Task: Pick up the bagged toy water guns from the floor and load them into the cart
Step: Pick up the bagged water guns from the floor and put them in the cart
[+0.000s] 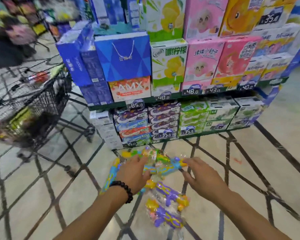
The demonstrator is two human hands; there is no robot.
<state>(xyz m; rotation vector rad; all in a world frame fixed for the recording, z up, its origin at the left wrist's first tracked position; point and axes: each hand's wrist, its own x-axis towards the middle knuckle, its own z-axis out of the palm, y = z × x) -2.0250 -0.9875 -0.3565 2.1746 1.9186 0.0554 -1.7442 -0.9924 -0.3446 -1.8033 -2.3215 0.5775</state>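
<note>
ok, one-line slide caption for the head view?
Both hands reach for bagged toy water guns on the floor, cart at left.

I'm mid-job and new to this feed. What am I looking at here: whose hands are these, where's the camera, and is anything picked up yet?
One picture, from a camera on a person's head, looking down at their own bare hands; there is no robot. The left hand, with a bead bracelet, and the right hand reach with spread fingers over bagged toy water guns on the tiled floor. More bagged purple guns lie nearer. Nothing is clearly gripped or lifted yet. The black wire cart stands left, beside stacked drink cartons.
</note>
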